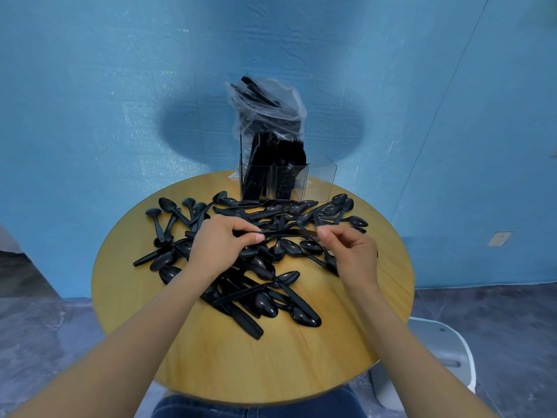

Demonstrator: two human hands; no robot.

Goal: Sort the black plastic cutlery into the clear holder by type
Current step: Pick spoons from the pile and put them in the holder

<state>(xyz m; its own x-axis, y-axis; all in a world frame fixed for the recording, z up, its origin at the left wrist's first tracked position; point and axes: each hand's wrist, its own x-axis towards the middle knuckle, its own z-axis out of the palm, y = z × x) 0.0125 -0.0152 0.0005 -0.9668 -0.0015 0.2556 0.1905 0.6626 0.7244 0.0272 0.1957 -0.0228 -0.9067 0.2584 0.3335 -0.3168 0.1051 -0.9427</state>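
Observation:
A heap of black plastic cutlery (259, 267), mostly spoons, is spread over the round wooden table (271, 363). Above the heap, a black piece (289, 234) is held level between both hands; its type is hard to tell. My left hand (223, 245) grips its left end with curled fingers and thumb. My right hand (351, 251) pinches its right end. The clear holder (319, 179) stands at the table's far edge. Its left and middle compartments hold upright black cutlery; the right one looks empty.
Behind the holder a clear plastic bag (265, 107) with more black cutlery leans against the blue wall. A white stool (446, 357) stands low on the right, beside the table. My blue jeans show below the near table edge.

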